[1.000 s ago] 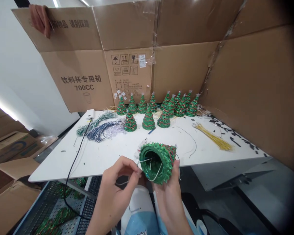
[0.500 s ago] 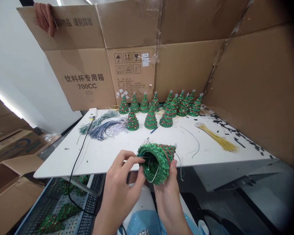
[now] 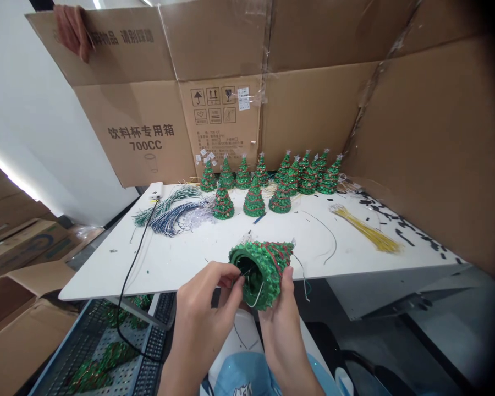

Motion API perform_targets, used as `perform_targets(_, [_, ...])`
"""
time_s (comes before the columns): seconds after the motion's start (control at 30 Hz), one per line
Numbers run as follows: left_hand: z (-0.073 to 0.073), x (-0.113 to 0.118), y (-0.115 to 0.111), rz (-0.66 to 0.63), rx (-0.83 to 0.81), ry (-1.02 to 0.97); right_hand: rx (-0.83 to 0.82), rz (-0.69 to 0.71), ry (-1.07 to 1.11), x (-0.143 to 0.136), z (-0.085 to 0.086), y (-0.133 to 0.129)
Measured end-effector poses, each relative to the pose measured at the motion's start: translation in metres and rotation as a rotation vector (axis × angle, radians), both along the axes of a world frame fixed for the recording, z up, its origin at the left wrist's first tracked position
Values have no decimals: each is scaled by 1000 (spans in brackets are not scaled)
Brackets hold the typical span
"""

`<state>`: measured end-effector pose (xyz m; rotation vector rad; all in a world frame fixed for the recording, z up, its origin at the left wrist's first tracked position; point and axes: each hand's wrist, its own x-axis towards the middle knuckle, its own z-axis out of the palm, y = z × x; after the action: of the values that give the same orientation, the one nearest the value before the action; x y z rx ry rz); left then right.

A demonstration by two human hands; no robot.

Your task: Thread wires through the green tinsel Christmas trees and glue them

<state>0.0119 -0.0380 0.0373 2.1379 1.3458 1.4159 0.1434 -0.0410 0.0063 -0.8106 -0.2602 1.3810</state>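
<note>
A small green Christmas tree [image 3: 272, 267] with red garland lies tilted on its side, its hollow base facing me. My right hand [image 3: 282, 319] is wrapped around it from below and the right. At the rim of the opening, my left hand [image 3: 210, 308] pinches a thin wire [image 3: 246, 271] between thumb and forefinger. Another pale strand curves inside the hollow. From near the tip, a thin loose wire [image 3: 304, 275] hangs down on the right. Where the wires run deep inside the tree is hidden.
Several finished-looking trees [image 3: 254, 201] stand at the table's back. Blue wire bundles [image 3: 177, 217], yellow wires [image 3: 367, 228] and black scraps [image 3: 390, 217] lie on the white table [image 3: 148, 269]. Cardboard [image 3: 223, 44] walls the back and right. A blue crate [image 3: 136, 374] with more trees sits below left.
My left thumb and forefinger have closed together on the wire at the opening. The tree has shifted slightly left, still in my right hand.
</note>
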Motion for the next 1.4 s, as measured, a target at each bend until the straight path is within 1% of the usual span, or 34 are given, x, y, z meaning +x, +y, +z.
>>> perform_targets(0.13, [0, -1, -2, -9, -136, -10, -24, -32, -17, 0, 0, 0])
perform_targets(0.27, [0, 0, -1, -51, -252, -101, -23, -29, -24, 0, -1, -1])
perform_targets(0.37, [1, 2, 0, -64, -278, -178, -18, -23, -25, 0, -3, 0])
perform_targets(0.53, [4, 4, 0, -81, -271, -240, -24, -12, -48, 0, -9, 1])
perform_targets(0.6, [3, 3, 0, -54, -232, -237, -29, -10, -50, 0, -11, 1])
perform_targets(0.63, [2, 2, 1, -24, -186, -216, -38, -12, -51, 0, -12, 1])
perform_targets(0.73, [0, -1, 3, 45, 3, -61, -55, -28, -64, -2, -13, 0])
perform_targets(0.8, [0, -3, 5, 24, 97, 79, -51, -22, -73, -3, -13, 0])
perform_targets(0.87, [-1, -3, 6, 0, 156, 204, -63, -20, -82, -4, -12, -1])
perform_targets(0.97, [-1, 0, 7, 34, 214, 307, -90, -33, -85, -5, -13, -1])
perform_targets(1.07, [-3, 4, 7, 93, 231, 317, -113, -36, -87, -5, -13, -1])
perform_targets(1.13, [-4, 7, 7, 118, 240, 302, -97, -30, -94, -5, -13, -1])
perform_targets(1.23, [-4, 9, 7, 131, 245, 268, -43, -58, -103, -7, -11, -1])
perform_targets(1.4, [-5, 9, 8, 143, 218, 228, -47, -73, -152, -10, -13, -4])
